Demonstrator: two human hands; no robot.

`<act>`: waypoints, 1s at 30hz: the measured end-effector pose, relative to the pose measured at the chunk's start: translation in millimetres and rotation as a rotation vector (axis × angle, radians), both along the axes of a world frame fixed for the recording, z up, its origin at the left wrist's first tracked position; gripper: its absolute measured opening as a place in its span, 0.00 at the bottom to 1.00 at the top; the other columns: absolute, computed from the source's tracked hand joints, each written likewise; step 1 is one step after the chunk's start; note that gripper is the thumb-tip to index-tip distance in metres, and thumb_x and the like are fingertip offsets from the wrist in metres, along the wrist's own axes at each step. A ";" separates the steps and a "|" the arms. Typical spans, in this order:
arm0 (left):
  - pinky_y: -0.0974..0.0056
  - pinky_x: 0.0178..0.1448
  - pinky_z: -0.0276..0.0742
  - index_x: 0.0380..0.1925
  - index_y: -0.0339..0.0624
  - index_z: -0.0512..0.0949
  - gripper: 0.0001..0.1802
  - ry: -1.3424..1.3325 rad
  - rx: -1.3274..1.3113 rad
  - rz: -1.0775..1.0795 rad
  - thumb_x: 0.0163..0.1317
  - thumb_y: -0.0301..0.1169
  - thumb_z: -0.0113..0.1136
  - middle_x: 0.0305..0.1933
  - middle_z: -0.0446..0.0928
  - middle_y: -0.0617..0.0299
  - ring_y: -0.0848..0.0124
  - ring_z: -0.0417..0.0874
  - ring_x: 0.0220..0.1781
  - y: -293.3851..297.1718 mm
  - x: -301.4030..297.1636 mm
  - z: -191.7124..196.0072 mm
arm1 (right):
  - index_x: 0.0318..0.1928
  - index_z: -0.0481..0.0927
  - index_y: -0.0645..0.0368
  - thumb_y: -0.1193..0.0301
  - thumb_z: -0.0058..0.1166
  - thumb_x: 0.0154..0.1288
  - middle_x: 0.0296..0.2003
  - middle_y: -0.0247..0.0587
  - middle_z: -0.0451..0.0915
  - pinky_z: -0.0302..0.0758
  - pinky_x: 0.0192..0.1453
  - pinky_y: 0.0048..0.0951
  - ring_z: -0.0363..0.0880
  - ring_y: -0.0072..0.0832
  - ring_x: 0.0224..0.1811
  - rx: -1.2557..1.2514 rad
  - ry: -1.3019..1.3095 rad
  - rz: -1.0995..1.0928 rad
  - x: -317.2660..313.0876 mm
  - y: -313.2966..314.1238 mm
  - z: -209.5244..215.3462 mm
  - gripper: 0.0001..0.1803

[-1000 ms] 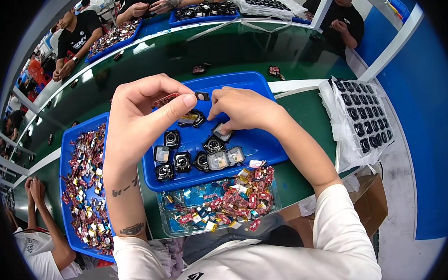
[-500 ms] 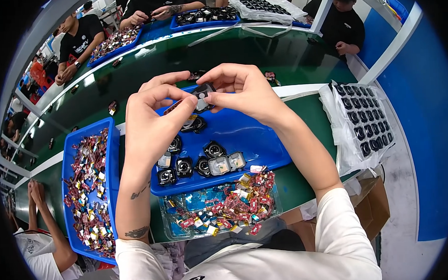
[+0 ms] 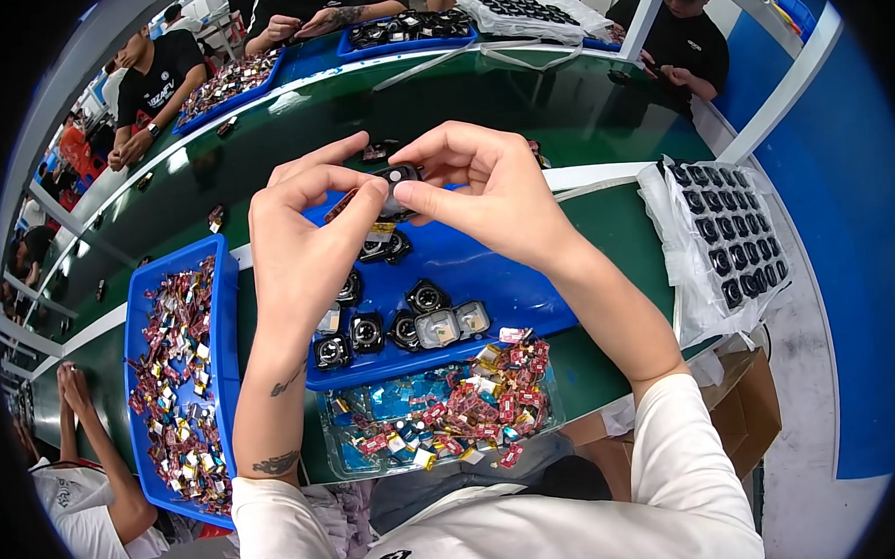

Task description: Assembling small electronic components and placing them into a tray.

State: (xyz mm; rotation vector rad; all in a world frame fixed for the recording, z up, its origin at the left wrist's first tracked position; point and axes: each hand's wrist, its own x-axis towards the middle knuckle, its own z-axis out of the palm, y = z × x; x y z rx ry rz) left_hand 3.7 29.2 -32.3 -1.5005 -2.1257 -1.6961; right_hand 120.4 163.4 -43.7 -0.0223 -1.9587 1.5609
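Between both hands, above the blue tray (image 3: 522, 281), is a black smartwatch case (image 3: 395, 204). My left hand (image 3: 310, 226) pinches its left side with thumb and index finger, the other fingers stretched away. My right hand (image 3: 494, 193) grips its right side, thumb on the near face. A small red circuit board (image 3: 340, 204) shows beside the left fingers; what supports it is hidden. A yellow-and-silver piece (image 3: 380, 230) shows just below the case. Several black watch cases lie in the tray, among them a round-windowed case (image 3: 367, 332) and an open grey-backed case (image 3: 438, 330).
Red boards with small batteries fill a clear tray (image 3: 340, 454) near me and a long blue bin (image 3: 232, 319) at left. A white-wrapped tray of black cases (image 3: 676, 259) stands right. Beyond runs a green conveyor belt (image 3: 291, 136) with scattered parts; co-workers sit around it.
Both hands have shifted the watch case slightly left and turned it a little. Parts on the belt have drifted left. The co-worker's hands at far right have risen.
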 end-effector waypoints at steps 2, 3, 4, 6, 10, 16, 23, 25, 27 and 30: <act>0.60 0.57 0.69 0.24 0.39 0.84 0.05 0.012 0.004 0.012 0.48 0.29 0.65 0.47 0.81 0.54 0.63 0.76 0.53 0.2 1.0 -0.9 | 0.40 0.79 0.66 0.75 0.61 0.56 0.32 0.38 0.81 0.77 0.37 0.20 0.79 0.18 0.33 -0.002 -0.004 -0.044 0.3 -2.9 1.0 0.11; 0.59 0.59 0.68 0.24 0.39 0.84 0.05 0.024 0.009 0.023 0.48 0.29 0.65 0.47 0.81 0.54 0.62 0.76 0.53 1.0 1.9 -1.2 | 0.40 0.79 0.66 0.75 0.61 0.56 0.32 0.38 0.81 0.77 0.37 0.20 0.79 0.18 0.33 -0.001 -0.005 -0.045 0.0 -2.8 0.1 0.11; 0.59 0.59 0.68 0.24 0.39 0.84 0.05 0.023 0.009 0.022 0.48 0.29 0.65 0.47 0.81 0.54 0.62 0.76 0.53 1.6 2.8 -1.5 | 0.39 0.79 0.66 0.75 0.60 0.57 0.31 0.39 0.81 0.77 0.37 0.20 0.80 0.18 0.34 -0.004 0.011 -0.056 -0.3 -2.4 -1.6 0.10; 0.58 0.60 0.67 0.24 0.39 0.84 0.06 0.047 0.014 0.030 0.47 0.29 0.65 0.46 0.82 0.54 0.62 0.77 0.53 2.0 3.9 -2.1 | 0.38 0.79 0.66 0.76 0.59 0.57 0.31 0.39 0.82 0.77 0.36 0.20 0.80 0.19 0.34 -0.008 0.027 -0.065 -1.4 -3.4 -3.5 0.09; 0.59 0.58 0.69 0.24 0.38 0.84 0.05 0.073 0.018 0.023 0.48 0.28 0.65 0.45 0.82 0.54 0.62 0.77 0.52 2.2 6.5 -2.9 | 0.36 0.79 0.66 0.77 0.58 0.58 0.30 0.40 0.82 0.77 0.35 0.20 0.80 0.19 0.33 -0.008 0.073 -0.132 -1.6 -7.5 -4.9 0.06; 0.63 0.50 0.73 0.27 0.37 0.84 0.05 0.246 0.119 0.028 0.49 0.24 0.66 0.42 0.83 0.53 0.64 0.80 0.46 0.2 13.9 3.9 | 0.39 0.77 0.66 0.77 0.57 0.59 0.31 0.39 0.80 0.79 0.34 0.19 0.81 0.19 0.33 -0.083 0.129 -0.175 1.4 1.4 -1.2 0.08; 0.70 0.38 0.72 0.27 0.35 0.82 0.05 0.163 0.100 0.045 0.50 0.25 0.67 0.31 0.82 0.58 0.72 0.77 0.32 -5.6 13.3 11.6 | 0.47 0.79 0.66 0.78 0.57 0.61 0.35 0.41 0.81 0.81 0.39 0.21 0.81 0.21 0.36 -0.038 0.102 -0.102 1.9 3.3 1.2 0.13; 0.72 0.34 0.69 0.27 0.34 0.82 0.05 0.125 0.078 -0.012 0.51 0.25 0.65 0.28 0.81 0.61 0.77 0.73 0.28 -7.1 12.6 13.0 | 0.45 0.80 0.66 0.78 0.57 0.60 0.35 0.41 0.81 0.81 0.40 0.21 0.81 0.21 0.36 -0.044 0.105 -0.129 1.4 1.8 0.5 0.11; 0.73 0.34 0.69 0.27 0.33 0.82 0.05 0.060 0.061 -0.032 0.52 0.25 0.65 0.27 0.81 0.62 0.79 0.73 0.28 -7.9 11.1 11.7 | 0.44 0.81 0.66 0.79 0.57 0.60 0.34 0.41 0.82 0.80 0.40 0.20 0.81 0.21 0.35 0.063 0.119 -0.186 0.4 3.2 -1.5 0.11; 0.74 0.34 0.68 0.28 0.33 0.82 0.05 -0.028 0.047 -0.047 0.52 0.25 0.64 0.26 0.80 0.64 0.81 0.72 0.28 -7.1 12.2 10.7 | 0.43 0.81 0.67 0.79 0.58 0.60 0.34 0.41 0.82 0.79 0.40 0.20 0.81 0.20 0.35 0.044 0.129 -0.157 3.0 2.8 1.1 0.11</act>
